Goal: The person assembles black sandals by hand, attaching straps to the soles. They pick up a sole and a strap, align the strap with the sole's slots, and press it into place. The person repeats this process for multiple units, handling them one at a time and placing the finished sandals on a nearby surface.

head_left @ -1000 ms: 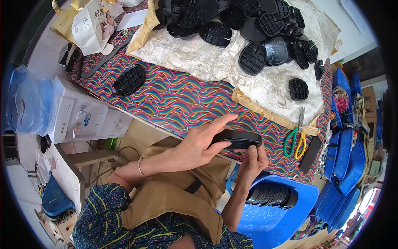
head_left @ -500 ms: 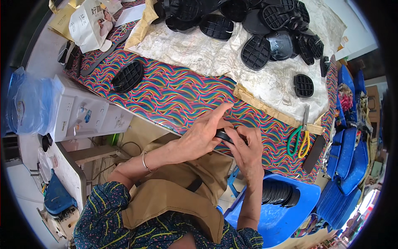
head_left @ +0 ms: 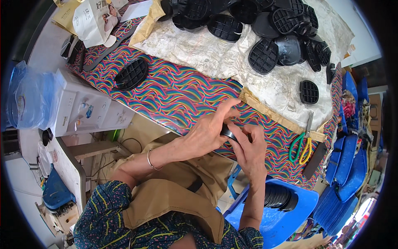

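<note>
Both of my hands work on a small, dark, shiny piece [head_left: 228, 132] just above the near edge of the patterned table. It looks like one of the black heel pieces, but my fingers cover most of it. My left hand [head_left: 205, 135] grips it from the left, index finger stretched out and up. From the right, the bent fingers and thumb of my right hand [head_left: 251, 151] close on it. Away to the left lies a single black heel piece with a gridded underside [head_left: 132, 74]. Another small gridded heel [head_left: 309, 92] rests on the white sheet at right.
Black heels [head_left: 263, 56] pile up on the white sheet [head_left: 199, 52]. Scissors with green and yellow handles [head_left: 306, 148] lie beside a dark flat bar [head_left: 315, 161]. A blue bin [head_left: 304, 207] below holds stacked black pieces [head_left: 280, 197]. A white water dispenser [head_left: 89, 108] stands left.
My hands stay together on the dark piece, which has tilted more steeply. My right fingers have shifted their hold. The whole view has moved slightly.
</note>
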`<state>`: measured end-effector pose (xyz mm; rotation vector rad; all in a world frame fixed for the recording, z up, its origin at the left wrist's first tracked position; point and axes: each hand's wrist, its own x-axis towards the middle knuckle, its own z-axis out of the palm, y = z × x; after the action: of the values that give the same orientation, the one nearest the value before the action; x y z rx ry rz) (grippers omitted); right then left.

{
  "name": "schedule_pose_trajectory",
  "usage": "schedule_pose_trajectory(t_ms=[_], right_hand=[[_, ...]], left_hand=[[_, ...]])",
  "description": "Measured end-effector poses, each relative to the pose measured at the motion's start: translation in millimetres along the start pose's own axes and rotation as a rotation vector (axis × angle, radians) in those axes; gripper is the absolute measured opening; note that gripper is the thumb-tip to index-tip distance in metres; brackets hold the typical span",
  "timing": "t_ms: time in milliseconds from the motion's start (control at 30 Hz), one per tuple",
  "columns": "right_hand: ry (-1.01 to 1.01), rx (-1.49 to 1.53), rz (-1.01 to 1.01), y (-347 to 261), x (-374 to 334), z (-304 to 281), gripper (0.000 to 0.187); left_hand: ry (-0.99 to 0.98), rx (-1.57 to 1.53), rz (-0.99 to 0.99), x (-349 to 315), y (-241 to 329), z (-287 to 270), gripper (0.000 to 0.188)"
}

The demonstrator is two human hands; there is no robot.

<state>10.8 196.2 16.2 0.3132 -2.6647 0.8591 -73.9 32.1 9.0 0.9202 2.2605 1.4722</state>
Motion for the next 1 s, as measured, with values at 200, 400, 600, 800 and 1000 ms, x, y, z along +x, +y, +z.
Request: schedule_pose_trajectory(t_ms=[200,400,600,800,1000], right_hand=[[-0.01,0.01,0.041,-1.1,12.7,-1.9,0.04],[0.096,0.222,0.139,5.1,10.7,-1.7,0.036],[0.111,0.22,0.158,7.4,10.7,-1.7,0.037],[0.154,0.214,0.117,13.1,8.9,1.7,0.038],[0.181,0.229,0.136,17.2,10.5,3.6,0.035]], left_hand=[[0.031,-0.18,-0.014,8.3,1.5,-0.9,0.082],[0.02,-0.599,-0.001,6.2,-16.3,-18.5,0.07],[0.203,-0.077,0.295,4.6,-12.9,-12.2,0.04],[0.189,0.173,0.415,4.5,-20.3,-9.5,0.033],[0.253,0.392,0.412,8.9,-14.7,-5.9,0.028]])
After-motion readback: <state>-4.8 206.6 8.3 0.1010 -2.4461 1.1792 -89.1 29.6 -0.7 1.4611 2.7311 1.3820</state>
